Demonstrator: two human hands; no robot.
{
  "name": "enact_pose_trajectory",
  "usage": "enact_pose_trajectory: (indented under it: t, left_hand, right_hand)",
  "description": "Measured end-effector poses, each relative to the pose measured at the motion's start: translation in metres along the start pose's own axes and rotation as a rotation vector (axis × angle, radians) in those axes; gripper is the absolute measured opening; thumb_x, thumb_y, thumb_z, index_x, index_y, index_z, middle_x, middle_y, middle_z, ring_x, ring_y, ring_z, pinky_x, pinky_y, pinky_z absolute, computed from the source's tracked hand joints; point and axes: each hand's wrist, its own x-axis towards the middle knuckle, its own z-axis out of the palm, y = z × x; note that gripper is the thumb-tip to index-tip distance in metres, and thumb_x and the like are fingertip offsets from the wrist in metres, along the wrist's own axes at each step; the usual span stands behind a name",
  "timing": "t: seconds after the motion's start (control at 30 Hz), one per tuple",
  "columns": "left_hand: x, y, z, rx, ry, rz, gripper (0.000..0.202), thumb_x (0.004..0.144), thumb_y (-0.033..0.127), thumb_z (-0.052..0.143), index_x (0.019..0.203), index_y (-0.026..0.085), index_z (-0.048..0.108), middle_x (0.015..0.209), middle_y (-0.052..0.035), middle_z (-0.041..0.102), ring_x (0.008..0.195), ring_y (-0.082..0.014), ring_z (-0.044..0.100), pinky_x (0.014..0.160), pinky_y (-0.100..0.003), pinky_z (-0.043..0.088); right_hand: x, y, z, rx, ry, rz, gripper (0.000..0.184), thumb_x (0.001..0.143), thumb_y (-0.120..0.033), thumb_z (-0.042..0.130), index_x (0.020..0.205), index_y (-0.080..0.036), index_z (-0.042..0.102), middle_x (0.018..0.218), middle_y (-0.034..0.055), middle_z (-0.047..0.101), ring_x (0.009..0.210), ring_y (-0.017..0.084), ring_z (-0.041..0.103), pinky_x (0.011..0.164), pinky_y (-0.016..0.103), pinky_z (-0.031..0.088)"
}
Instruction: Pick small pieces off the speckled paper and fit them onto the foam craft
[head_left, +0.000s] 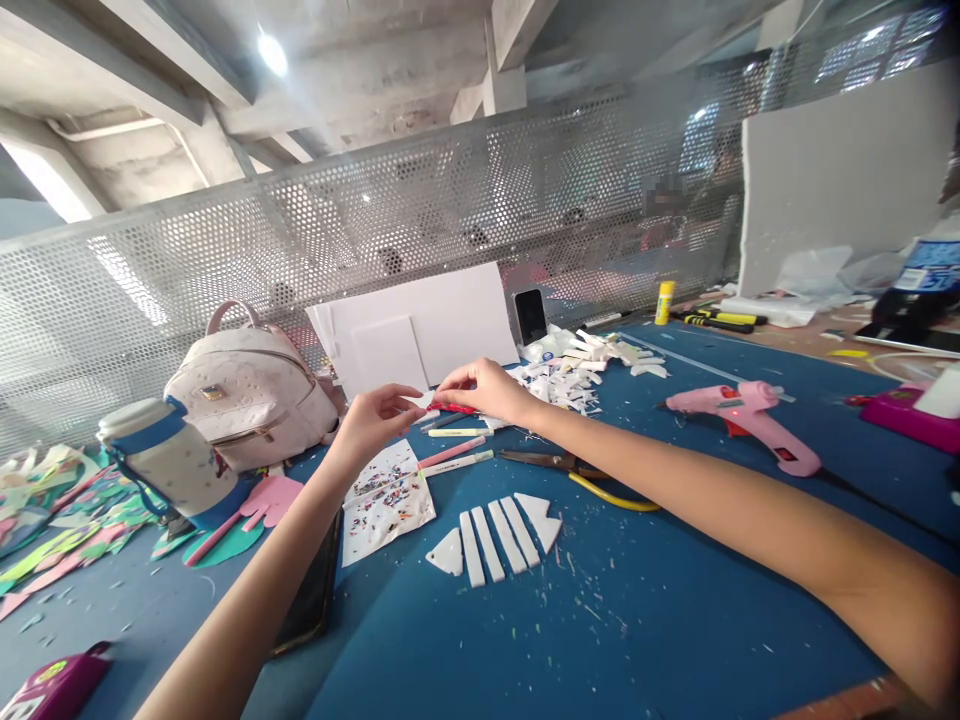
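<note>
My left hand (373,417) and my right hand (484,388) meet above the far part of a blue table (637,600). Both pinch a small white foam piece (424,400) between their fingertips. A red object (452,408), perhaps a pen or knife, lies right under my right hand. Below the hands lie pink and pale yellow pens (455,451). Nearer to me, several cut white foam strips and triangles (496,537) are laid out in a row. Yellow-handled scissors (581,474) rest under my right forearm.
White foam boards (420,330) lean on a perforated metal screen. A white backpack (251,388) and a bottle (169,460) stand at left, with coloured paper cut-outs (52,520). A pink glue gun (742,412) lies at right. Foam scraps (570,370), a speckled sheet (386,498), a phone (530,315).
</note>
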Motion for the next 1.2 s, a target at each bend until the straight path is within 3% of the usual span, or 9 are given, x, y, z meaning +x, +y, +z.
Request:
enact_pose_trajectory:
  t: [0.17, 0.3, 0.5, 0.6, 0.67, 0.8, 0.9, 1.0, 1.2]
  left_hand:
    - [-0.006, 0.01, -0.012, 0.452, 0.118, 0.183, 0.025, 0.085, 0.041, 0.062, 0.097, 0.023, 0.075, 0.091, -0.0045, 0.072, 0.068, -0.0155, 0.058, 0.066, -0.027, 0.043]
    - [-0.013, 0.018, -0.006, 0.692, 0.182, 0.314, 0.02, 0.086, 0.036, 0.061, 0.092, 0.029, 0.078, 0.097, -0.004, 0.07, 0.071, -0.0166, 0.056, 0.064, -0.027, 0.039]
    - [-0.012, 0.02, -0.001, 0.405, 0.14, 0.226, 0.019, 0.08, 0.033, 0.065, 0.075, 0.022, 0.079, 0.065, -0.0025, 0.069, 0.054, -0.0137, 0.047, 0.056, -0.025, 0.034]
    - [-0.01, 0.018, -0.007, 0.256, 0.117, 0.114, 0.025, 0.078, 0.039, 0.067, 0.068, 0.018, 0.078, 0.051, -0.0002, 0.06, 0.046, -0.0103, 0.037, 0.048, -0.025, 0.026]
    - [-0.008, 0.016, -0.01, 0.16, 0.105, 0.06, 0.028, 0.076, 0.043, 0.069, 0.069, 0.017, 0.078, 0.048, 0.0003, 0.057, 0.045, -0.0092, 0.035, 0.047, -0.024, 0.024]
    - [-0.006, 0.014, -0.01, 0.024, 0.09, 0.029, 0.028, 0.074, 0.043, 0.071, 0.075, 0.017, 0.079, 0.06, -0.0025, 0.066, 0.05, -0.0093, 0.04, 0.049, -0.023, 0.03]
    - [-0.006, 0.015, -0.011, 0.003, 0.111, 0.018, 0.025, 0.072, 0.04, 0.073, 0.077, 0.017, 0.08, 0.063, -0.0034, 0.068, 0.051, -0.0091, 0.041, 0.049, -0.023, 0.032]
    - [-0.006, 0.015, -0.017, 0.012, 0.132, 0.008, 0.025, 0.072, 0.041, 0.074, 0.077, 0.018, 0.08, 0.059, -0.003, 0.066, 0.047, -0.0079, 0.038, 0.044, -0.022, 0.028]
    - [-0.008, 0.018, -0.033, 0.049, 0.206, -0.021, 0.028, 0.069, 0.044, 0.075, 0.077, 0.018, 0.08, 0.06, -0.0037, 0.066, 0.045, -0.0073, 0.037, 0.039, -0.02, 0.024]
  right_hand:
    - [-0.002, 0.0, 0.0, -0.138, -0.013, -0.048, 0.023, 0.086, -0.034, 0.065, 0.088, -0.015, 0.078, 0.079, 0.005, 0.074, 0.068, 0.014, 0.061, 0.063, 0.023, 0.042]
    - [-0.004, -0.004, 0.002, -0.261, -0.006, -0.096, 0.018, 0.087, -0.03, 0.066, 0.085, -0.017, 0.078, 0.079, 0.003, 0.071, 0.066, 0.012, 0.055, 0.064, 0.024, 0.037]
    - [-0.006, -0.008, 0.004, -0.266, -0.013, -0.117, 0.017, 0.088, -0.032, 0.066, 0.086, -0.018, 0.075, 0.084, 0.0031, 0.069, 0.071, 0.013, 0.053, 0.068, 0.026, 0.038]
    - [-0.005, -0.007, 0.005, -0.137, -0.029, -0.118, 0.023, 0.091, -0.037, 0.061, 0.102, -0.019, 0.07, 0.101, 0.005, 0.07, 0.079, 0.014, 0.057, 0.072, 0.026, 0.042]
    - [-0.005, -0.006, 0.008, 0.012, -0.106, -0.086, 0.029, 0.095, -0.037, 0.056, 0.117, -0.019, 0.063, 0.111, 0.0066, 0.068, 0.083, 0.014, 0.059, 0.071, 0.024, 0.045]
    - [-0.006, -0.004, 0.015, 0.242, -0.325, 0.019, 0.036, 0.098, -0.035, 0.051, 0.128, -0.017, 0.055, 0.114, 0.009, 0.067, 0.078, 0.011, 0.06, 0.066, 0.022, 0.046]
    - [-0.006, -0.003, 0.017, 0.287, -0.405, 0.047, 0.037, 0.091, -0.032, 0.061, 0.123, -0.013, 0.059, 0.099, 0.0082, 0.071, 0.081, 0.013, 0.062, 0.07, 0.023, 0.047]
    - [-0.006, 0.0, 0.013, 0.228, -0.459, 0.065, 0.028, 0.085, -0.031, 0.069, 0.106, -0.012, 0.068, 0.087, 0.0055, 0.071, 0.079, 0.013, 0.063, 0.068, 0.022, 0.046]
    - [-0.003, 0.011, 0.005, 0.178, -0.401, 0.075, 0.021, 0.084, -0.029, 0.068, 0.094, -0.011, 0.073, 0.086, 0.0057, 0.071, 0.074, 0.011, 0.061, 0.063, 0.02, 0.044]
